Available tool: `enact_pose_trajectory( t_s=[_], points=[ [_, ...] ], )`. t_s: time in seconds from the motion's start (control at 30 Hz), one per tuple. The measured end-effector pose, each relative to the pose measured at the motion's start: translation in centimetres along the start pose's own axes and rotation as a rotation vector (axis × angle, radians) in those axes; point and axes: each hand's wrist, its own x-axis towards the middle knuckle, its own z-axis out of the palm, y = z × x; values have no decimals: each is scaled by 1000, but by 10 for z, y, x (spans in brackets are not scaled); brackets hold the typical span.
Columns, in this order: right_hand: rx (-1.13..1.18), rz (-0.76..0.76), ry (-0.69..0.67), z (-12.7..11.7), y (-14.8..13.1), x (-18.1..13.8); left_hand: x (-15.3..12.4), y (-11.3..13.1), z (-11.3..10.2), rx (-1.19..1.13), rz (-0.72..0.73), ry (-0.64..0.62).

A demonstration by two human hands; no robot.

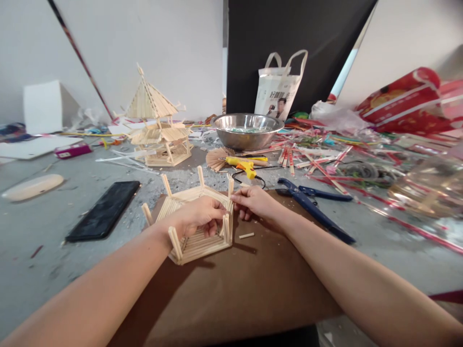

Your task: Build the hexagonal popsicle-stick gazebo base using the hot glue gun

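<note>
A hexagonal base of pale wooden sticks (pixel 202 248), with short upright posts at its corners, lies in front of me. My left hand (pixel 202 214) reaches over the base, its fingers closed at the right-hand side between two posts. Just outside that same side, my right hand (pixel 251 200) is closed in a pinch, close to the left fingertips. Whatever lies between the fingers is too small or hidden to make out. On the brown board (pixel 253 279), a short loose stick piece (pixel 246 235) rests below my right hand.
Behind the base stands a tiered stick pavilion (pixel 159 130). A yellow glue gun (pixel 246 166) lies near a steel bowl (pixel 248 132). Blue-handled cutters (pixel 314 205) are at right, a black phone (pixel 104 212) at left. Wrapped sticks (pixel 325 159) and a white bag (pixel 278 91) are farther back.
</note>
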Motion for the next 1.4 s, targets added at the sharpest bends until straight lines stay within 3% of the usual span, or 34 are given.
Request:
enact_pose_trajectory(
  t_s=[0.17, 0.43, 0.73, 1.4],
  points=[
    [-38, 33, -20, -2, -1, -1, 3, -2, -2, 3, -3, -16],
    [34, 71, -173, -4, 7, 1, 5, -4, 0, 10, 74, -19],
    [137, 134, -140, 1, 0, -2, -1, 0, 4, 52, 71, 49],
    [82, 143, -199, -1, 4, 0, -9, 4, -3, 194, 64, -125]
  ],
)
